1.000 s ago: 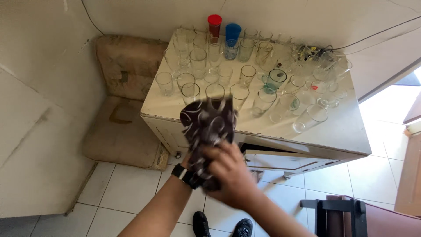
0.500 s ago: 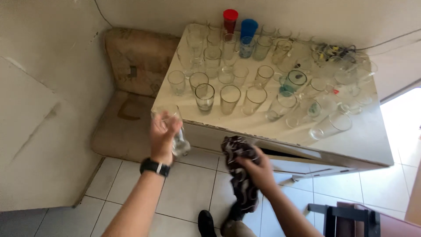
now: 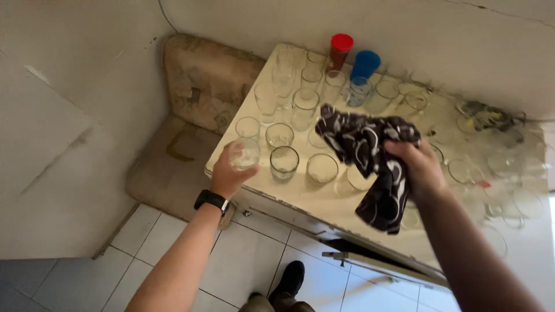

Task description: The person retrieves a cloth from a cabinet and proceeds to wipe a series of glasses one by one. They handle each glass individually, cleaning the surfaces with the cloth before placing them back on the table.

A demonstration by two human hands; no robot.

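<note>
My left hand (image 3: 230, 172) has its grip closed round a clear, empty drinking glass (image 3: 245, 153) at the cream surface's (image 3: 324, 199) near-left corner, just at 9 o'clock of another empty tumbler (image 3: 284, 162). My right hand (image 3: 419, 167) clenches a dark patterned cloth (image 3: 364, 151), soft and crumpled, which hides several glasses behind it. Toward 3 o'clock the glassware blurs in glare; at 12 o'clock stand red (image 3: 340, 49) and blue (image 3: 365, 63) plastic cups.
</note>
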